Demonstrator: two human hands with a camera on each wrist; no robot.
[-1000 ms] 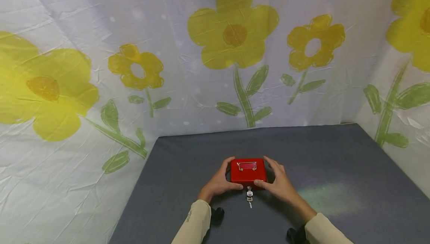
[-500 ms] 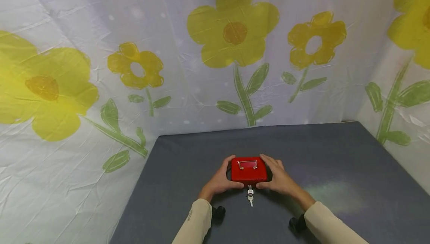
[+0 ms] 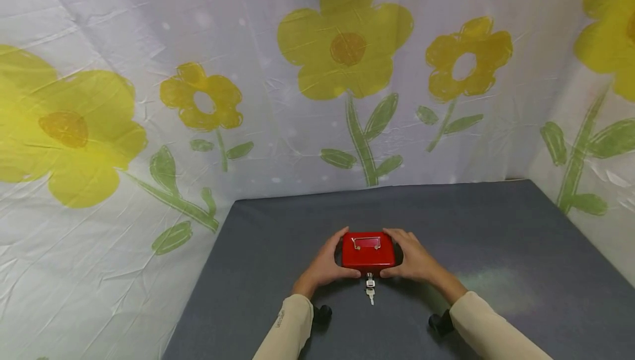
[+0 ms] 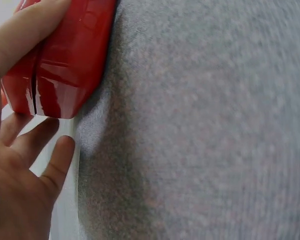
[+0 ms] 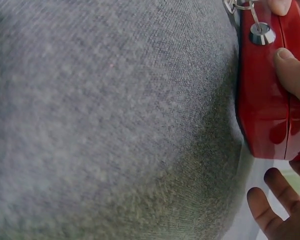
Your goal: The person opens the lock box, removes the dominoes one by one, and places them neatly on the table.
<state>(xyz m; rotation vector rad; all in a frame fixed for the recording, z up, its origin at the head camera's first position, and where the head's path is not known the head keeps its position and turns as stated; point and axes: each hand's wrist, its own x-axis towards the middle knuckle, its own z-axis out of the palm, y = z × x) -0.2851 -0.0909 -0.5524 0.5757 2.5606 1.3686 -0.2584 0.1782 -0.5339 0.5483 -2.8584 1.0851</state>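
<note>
A small red cash box [image 3: 368, 258] with a metal carry handle [image 3: 367, 244] on its lid sits on the dark table, lid down. My left hand [image 3: 323, 266] grips its left end, thumb along the front and fingers toward the back. At the right end, my right hand [image 3: 418, 261] holds it the same way, thumb on the front near the corner. A key stands in the round lock [image 5: 262, 35] in the right wrist view. Keys [image 3: 370, 289] hang from the front, between both thumbs. In the left wrist view, the left thumb [image 4: 27, 30] lies across the lid seam.
The grey cloth-covered table [image 3: 278, 222] spreads around the box. A white sheet [image 3: 278, 145] printed with yellow flowers hangs behind and at both sides. Black wrist mounts [image 3: 322, 315] sit under the beige sleeves [image 3: 290, 321].
My right thumb has slid right, away from the lock, toward the box's front right corner. The right fingers have drawn in closer to the box. The left hand keeps its grip.
</note>
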